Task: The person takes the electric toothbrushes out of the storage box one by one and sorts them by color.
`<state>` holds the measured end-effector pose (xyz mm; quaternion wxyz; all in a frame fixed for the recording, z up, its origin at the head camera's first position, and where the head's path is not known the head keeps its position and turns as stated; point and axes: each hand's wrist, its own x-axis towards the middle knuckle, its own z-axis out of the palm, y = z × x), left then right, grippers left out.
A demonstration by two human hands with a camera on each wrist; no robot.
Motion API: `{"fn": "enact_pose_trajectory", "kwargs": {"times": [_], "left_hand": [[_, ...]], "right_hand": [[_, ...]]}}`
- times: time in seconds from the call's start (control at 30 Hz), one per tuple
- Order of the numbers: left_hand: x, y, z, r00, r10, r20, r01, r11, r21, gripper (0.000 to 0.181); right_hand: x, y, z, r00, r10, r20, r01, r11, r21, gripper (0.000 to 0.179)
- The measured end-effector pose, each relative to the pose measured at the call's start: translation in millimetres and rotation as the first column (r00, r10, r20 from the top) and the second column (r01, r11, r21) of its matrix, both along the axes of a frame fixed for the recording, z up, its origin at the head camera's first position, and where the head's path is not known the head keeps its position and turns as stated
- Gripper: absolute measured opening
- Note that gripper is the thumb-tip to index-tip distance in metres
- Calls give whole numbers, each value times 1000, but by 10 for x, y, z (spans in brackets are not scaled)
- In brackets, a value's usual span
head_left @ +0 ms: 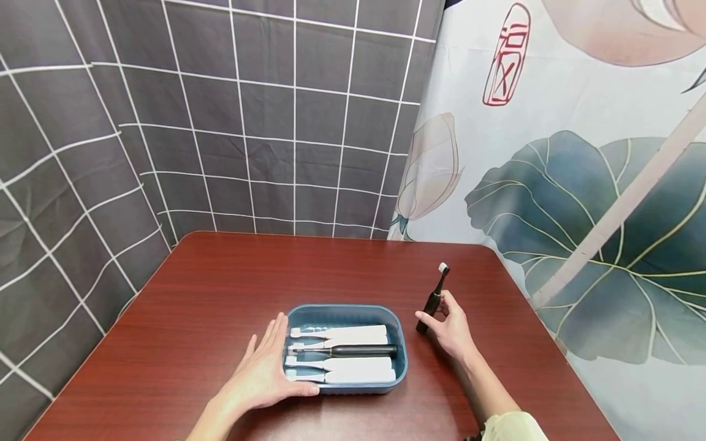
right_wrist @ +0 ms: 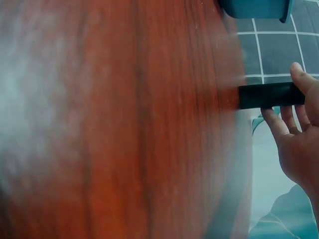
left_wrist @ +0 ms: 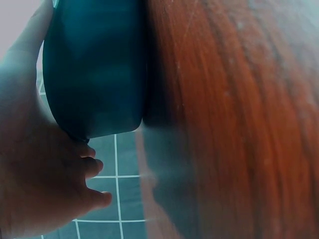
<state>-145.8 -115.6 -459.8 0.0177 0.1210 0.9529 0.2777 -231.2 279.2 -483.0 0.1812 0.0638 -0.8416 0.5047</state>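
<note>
From my distant place at the cameras, I see the black toothbrush [head_left: 432,301] to the right of the blue box [head_left: 361,388], well apart from the left hand [head_left: 263,373] and already in the right hand [head_left: 453,331], so the right one is the nearer. Its long axis stands almost upright, with the brush head at the top, leaning a little to the right; the toothbrushes in the box lie flat, from left to right, so the two directions cross. The right hand pinches the handle between the thumb and the fingers, and I cannot tell if the lower end touches the table [head_left: 220,294]. The left hand has its fingers spread along the left end of the box, with the thumb on the near rim, and does not curl around any brush. The black toothbrush has a slim dark handle, a thinner neck and white bristles. In the box, a second black toothbrush [head_left: 364,351] lies between white toothbrushes [head_left: 358,364], and all their heads are towards the left hand.
</note>
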Motion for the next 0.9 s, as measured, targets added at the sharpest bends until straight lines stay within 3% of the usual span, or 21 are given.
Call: {"fn": "enact_pose_trajectory", "kwargs": {"times": [0.3,0.9], "left_hand": [[-8,19,-9,1000,9,12,-9,1000,-5,150],[1,9,36,1000,0,11,0,1000,0,149]], "right_hand": [[4,14,42,997,8,83,-12,999,44,39],[4,34,33,987,-24,161,6,994,108,38]]}}
